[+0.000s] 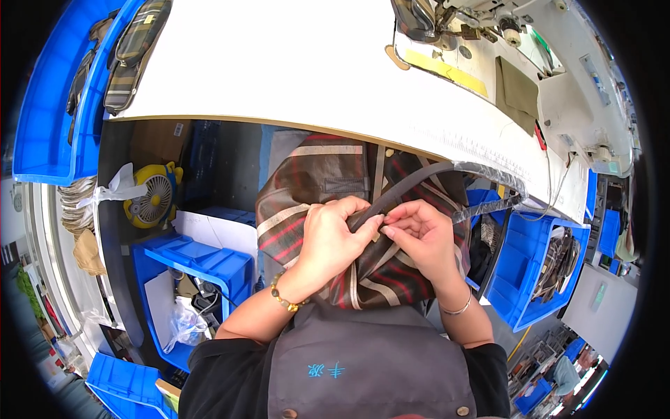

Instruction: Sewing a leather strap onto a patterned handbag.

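A brown plaid coated cloth (324, 164), with red and cream stripes, hangs over my lap below the table edge. Across it curves a dark grey strap (412, 183), which runs right toward the table's front edge. My left hand (331, 234) is closed round the strap's near end, thumb on top. Close against it, my right hand (422, 237) pinches with thumb and forefinger at the same end. Whatever small piece lies between those right fingertips is hidden. Folds of the cloth lie under both hands.
The white table (265, 63) spans the far side, with a sewing machine (481, 24) at far right. Plaid pouches (139, 42) lie at far left. Blue bins (195, 262) stand on both sides, and a yellow fan (152, 197) sits under the table at left.
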`<state>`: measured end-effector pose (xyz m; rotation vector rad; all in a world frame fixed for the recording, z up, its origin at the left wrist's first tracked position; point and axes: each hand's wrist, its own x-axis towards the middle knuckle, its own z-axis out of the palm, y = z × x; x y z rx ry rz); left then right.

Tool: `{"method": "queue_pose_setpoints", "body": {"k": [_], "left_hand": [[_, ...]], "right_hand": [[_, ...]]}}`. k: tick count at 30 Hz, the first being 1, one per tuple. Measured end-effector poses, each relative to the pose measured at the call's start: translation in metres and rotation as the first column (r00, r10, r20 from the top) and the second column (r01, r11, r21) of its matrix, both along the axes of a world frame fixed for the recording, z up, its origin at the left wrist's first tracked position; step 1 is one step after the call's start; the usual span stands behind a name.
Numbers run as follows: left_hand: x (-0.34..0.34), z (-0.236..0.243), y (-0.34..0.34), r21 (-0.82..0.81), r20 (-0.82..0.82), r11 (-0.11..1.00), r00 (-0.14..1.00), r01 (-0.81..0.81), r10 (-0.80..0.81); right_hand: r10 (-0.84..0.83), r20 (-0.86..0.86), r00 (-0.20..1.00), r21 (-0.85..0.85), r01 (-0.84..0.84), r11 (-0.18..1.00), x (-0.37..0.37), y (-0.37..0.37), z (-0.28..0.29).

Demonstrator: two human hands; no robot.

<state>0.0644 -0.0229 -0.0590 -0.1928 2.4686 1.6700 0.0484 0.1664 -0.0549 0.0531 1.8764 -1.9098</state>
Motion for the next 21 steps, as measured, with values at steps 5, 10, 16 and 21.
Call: {"method": "queue_pose_setpoints", "body": {"k": [5, 10, 16, 21], "left_hand": [[0.004, -0.010, -0.006, 0.007, 0.112, 0.999, 0.993, -0.049, 0.048], [0.011, -0.030, -0.013, 0.012, 0.172, 0.994, 0.980, -0.104, 0.101], [0.013, -0.037, -0.013, -0.090, 0.144, 0.992, 0.984, -0.088, 0.100], [0.016, -0.039, -0.015, -0.114, 0.130, 0.987, 0.983, -0.116, 0.131]], "right_hand": [[0.038, 0.046, 0.998, 0.068, -0.041, 0.997, 0.003, 0.006, -0.011], [-0.025, 0.056, 0.998, 0.065, 0.022, 0.998, 0.012, 0.007, -0.026], [-0.050, 0.135, 0.990, 0.079, 0.040, 0.996, 0.009, 0.005, -0.030], [0.278, -0.235, 0.931, 0.523, -0.120, 0.844, -0.019, -0.003, -0.016]]}}
